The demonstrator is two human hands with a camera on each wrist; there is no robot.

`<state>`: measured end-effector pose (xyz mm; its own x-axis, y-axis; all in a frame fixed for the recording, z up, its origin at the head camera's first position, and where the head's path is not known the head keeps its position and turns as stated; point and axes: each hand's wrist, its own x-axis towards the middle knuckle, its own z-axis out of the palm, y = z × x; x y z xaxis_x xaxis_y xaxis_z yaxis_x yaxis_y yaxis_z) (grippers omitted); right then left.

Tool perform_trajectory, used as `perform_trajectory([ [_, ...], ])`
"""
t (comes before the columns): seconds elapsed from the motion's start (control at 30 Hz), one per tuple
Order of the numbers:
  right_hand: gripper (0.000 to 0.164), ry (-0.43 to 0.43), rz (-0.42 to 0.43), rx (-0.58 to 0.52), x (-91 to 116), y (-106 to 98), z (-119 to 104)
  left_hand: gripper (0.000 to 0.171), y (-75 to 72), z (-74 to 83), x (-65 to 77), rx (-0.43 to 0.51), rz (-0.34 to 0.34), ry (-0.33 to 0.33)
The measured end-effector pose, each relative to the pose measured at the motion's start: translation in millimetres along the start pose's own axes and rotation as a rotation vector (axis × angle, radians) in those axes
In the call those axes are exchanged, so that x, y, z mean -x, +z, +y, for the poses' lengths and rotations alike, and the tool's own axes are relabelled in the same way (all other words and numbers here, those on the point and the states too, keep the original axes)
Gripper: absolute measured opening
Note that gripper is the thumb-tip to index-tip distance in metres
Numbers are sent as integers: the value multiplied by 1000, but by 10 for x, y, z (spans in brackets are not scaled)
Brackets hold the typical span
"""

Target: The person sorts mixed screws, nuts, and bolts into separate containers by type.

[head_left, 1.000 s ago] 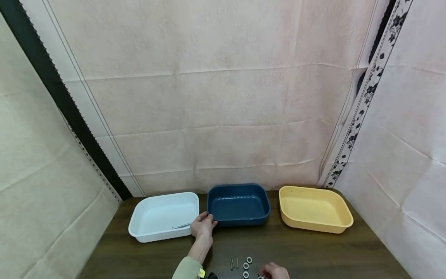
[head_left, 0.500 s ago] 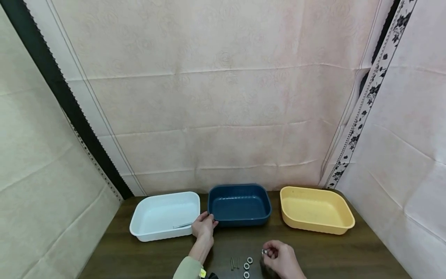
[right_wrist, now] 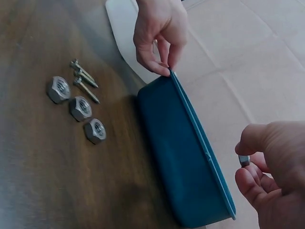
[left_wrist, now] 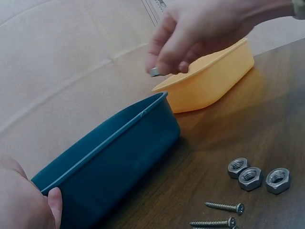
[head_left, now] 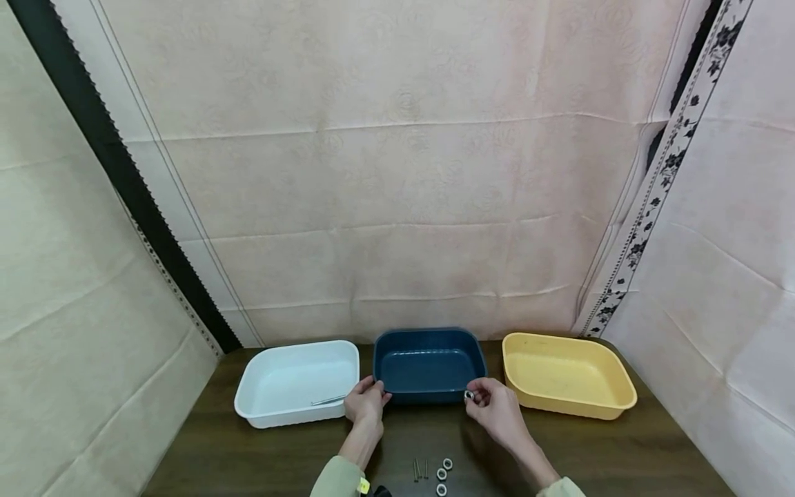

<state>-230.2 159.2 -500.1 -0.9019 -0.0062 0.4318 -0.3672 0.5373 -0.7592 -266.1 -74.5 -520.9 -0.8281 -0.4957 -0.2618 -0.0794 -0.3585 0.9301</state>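
Observation:
A hex nut [right_wrist: 244, 160] is pinched between thumb and fingers of my right hand [head_left: 497, 413], held just above the front right rim of the dark blue tray [head_left: 430, 398]. My left hand [head_left: 365, 400] grips that tray's rim at its front left corner, thumb outside, as the right wrist view shows. Three loose hex nuts [left_wrist: 250, 179] lie on the table nearer to me, beside several screws [left_wrist: 224, 206]. In the left wrist view the right hand hangs above the tray's far end, the nut's edge peeking out below the fingers.
To the left stands a white tray [head_left: 267, 418] with a thin metal rod [head_left: 328, 400] in it, partly behind my left hand. A yellow tray [head_left: 568, 408] stands to the right. Pale cloth [head_left: 397, 179] walls in the wooden table [head_left: 298, 455] at the back and sides.
My right hand has lifted a nut from the table and carried it forward to the blue tray's front right rim. My left hand keeps its grip on the tray.

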Motion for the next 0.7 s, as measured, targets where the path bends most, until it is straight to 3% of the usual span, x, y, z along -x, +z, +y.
perform_trajectory([
  [0.43,16,-35,-34,120,-399,166,131,31,2,14,1,12,-1,10],
  [0.7,14,-73,-45,172,-530,264,191,31,-15,22,23,18,-10,16],
])
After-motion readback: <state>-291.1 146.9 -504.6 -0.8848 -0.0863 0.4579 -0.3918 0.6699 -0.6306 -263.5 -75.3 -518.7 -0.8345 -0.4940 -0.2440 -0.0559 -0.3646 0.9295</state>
